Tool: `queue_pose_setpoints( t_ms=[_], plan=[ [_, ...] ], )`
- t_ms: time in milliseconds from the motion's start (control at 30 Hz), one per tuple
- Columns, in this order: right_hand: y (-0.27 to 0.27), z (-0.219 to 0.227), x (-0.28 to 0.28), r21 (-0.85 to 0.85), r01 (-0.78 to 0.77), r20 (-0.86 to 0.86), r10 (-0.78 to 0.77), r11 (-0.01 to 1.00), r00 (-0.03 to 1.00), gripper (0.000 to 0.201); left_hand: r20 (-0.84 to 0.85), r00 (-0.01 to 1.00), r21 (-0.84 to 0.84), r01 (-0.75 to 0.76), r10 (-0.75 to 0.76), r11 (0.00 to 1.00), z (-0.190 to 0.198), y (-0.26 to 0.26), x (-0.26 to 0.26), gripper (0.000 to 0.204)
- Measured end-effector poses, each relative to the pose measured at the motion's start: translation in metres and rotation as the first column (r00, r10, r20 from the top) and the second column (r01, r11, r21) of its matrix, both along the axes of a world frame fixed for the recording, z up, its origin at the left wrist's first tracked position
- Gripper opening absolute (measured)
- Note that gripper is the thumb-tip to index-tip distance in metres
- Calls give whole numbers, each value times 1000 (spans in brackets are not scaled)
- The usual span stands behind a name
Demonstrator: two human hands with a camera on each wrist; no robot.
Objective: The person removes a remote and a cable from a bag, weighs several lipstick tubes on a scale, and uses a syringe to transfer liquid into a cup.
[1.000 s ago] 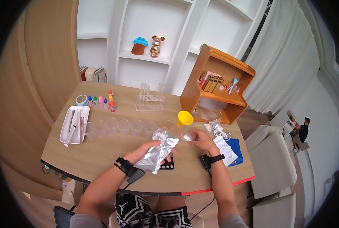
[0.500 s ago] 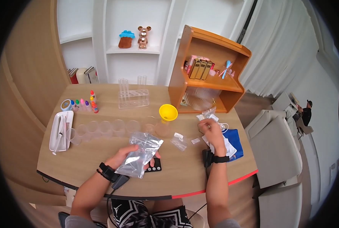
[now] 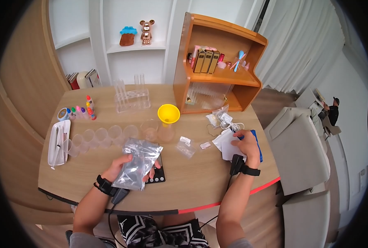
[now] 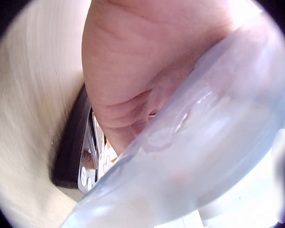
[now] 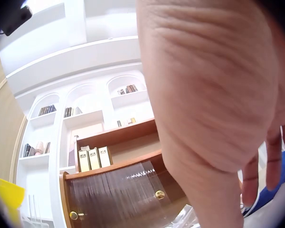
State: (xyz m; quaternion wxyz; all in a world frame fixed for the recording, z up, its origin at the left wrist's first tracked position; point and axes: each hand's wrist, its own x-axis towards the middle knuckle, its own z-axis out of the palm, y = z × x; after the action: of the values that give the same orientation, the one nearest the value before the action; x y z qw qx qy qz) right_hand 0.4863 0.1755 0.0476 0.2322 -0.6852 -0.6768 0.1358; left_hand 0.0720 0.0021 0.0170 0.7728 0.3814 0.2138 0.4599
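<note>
My left hand holds a silver foil bag, its thumb on top and fingertips showing past the right edge. In the left wrist view the bag's pale, shiny side hides most of the fingers. Beneath it a black device with round buttons lies on the table. My right hand hovers over white paper and a blue cloth-like sheet, fingers loosely bent with nothing seen between them. Left of that hand lie a small clear plastic bag and a little white packet.
A row of clear cups runs across the table, near a yellow funnel. Behind stand a test tube rack and a wooden cabinet. A white tray of tools and small colour bottles lie left; a white cable lies right.
My right hand has let go of the small clear plastic bag, left it on the table, and moved right to the paper and blue sheet. The left hand keeps its grip on the foil bag.
</note>
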Motion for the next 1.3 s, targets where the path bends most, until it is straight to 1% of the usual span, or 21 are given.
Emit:
queue_pose_setpoints(
  t_ms=[33, 200, 267, 333, 400, 467, 533, 600, 633, 767, 833, 867, 933, 967, 1000, 1033, 1067, 1100, 1200, 1233, 1300],
  plan=[
    [-1, -4, 2, -25, 3, 17, -3, 1000, 1000, 41, -38, 999, -4, -27, 27, 1000, 0, 0, 1, 87],
    [15, -29, 22, -51, -25, 39, 27, 998, 999, 48, -21, 999, -19, -25, 24, 1000, 6, -3, 3, 88],
    [10, -24, 14, -1, -37, 54, 37, 999, 998, 49, 7, 1000, -6, 10, -10, 1000, 0, 0, -1, 87],
    [9, -16, 10, -63, 21, 42, -18, 998, 999, 47, 37, 999, -9, 6, -6, 1000, -2, 1, -1, 85],
    [5, -9, 9, -39, 20, 20, -20, 999, 1000, 44, 101, 992, 30, 76, -78, 997, -3, 4, -4, 74],
    [1, -5, 9, 4, 35, -6, -35, 999, 999, 39, 117, 993, 40, 29, -33, 999, 0, 2, -2, 72],
    [-6, 8, 5, 59, 46, -22, -45, 997, 999, 32, 119, 986, 32, 110, -113, 993, -7, 6, -6, 71],
    [-8, 19, 8, 128, 75, 10, -77, 989, 997, 27, 110, 991, 46, 71, -76, 996, -7, 5, -5, 69],
    [-9, 17, 12, 256, 33, 35, -43, 966, 998, 24, 89, 993, 38, 81, -84, 996, -5, 5, -5, 71],
    [-13, 33, 21, 286, 13, 127, -51, 958, 991, 22, 85, 990, 46, 109, -112, 993, -6, 5, -6, 70],
    [-15, 38, 24, 361, -5, 92, -31, 933, 995, 18, 93, 989, 59, 107, -112, 992, -7, 6, -6, 68],
    [-13, 42, 25, 370, -16, 106, -26, 929, 994, 18, 92, 989, 70, 107, -113, 992, -8, 6, -5, 67],
    [-26, 60, 10, 365, -11, -17, 19, 931, 1000, 15, 102, 988, 88, 103, -112, 991, -10, 8, -5, 66],
    [-29, 67, 4, 370, -16, -6, 20, 929, 1000, 15, 102, 987, 88, 115, -124, 989, -11, 8, -5, 66],
    [-30, 76, -2, 318, -117, -52, 141, 941, 989, 13, 98, 985, 89, 131, -140, 987, -11, 9, -5, 65],
    [-35, 85, -12, 270, -218, -103, 254, 938, 962, 13, 104, 984, 98, 135, -145, 986, -12, 9, -5, 65],
    [-39, 88, -27, 286, -352, -374, 442, 891, 816, 14, 103, 980, 87, 160, -168, 983, -14, 9, -7, 65],
    [-38, 90, -36, 263, -424, -492, 499, 867, 714, 18, 100, 977, 79, 180, -188, 980, -13, 11, -8, 66],
    [-53, 99, -88, 467, -544, -387, 714, 697, 584, 17, 101, 984, 100, 137, -148, 985, -13, 10, -6, 66],
    [-52, 97, -100, 475, -550, -381, 724, 687, 575, 17, 123, 976, 98, 169, -180, 981, -12, 11, -8, 68],
    [-51, 90, -117, 340, -641, -591, 686, 688, 423, 15, 159, 974, 118, 143, -161, 983, -8, 10, -7, 69]
  ],
)
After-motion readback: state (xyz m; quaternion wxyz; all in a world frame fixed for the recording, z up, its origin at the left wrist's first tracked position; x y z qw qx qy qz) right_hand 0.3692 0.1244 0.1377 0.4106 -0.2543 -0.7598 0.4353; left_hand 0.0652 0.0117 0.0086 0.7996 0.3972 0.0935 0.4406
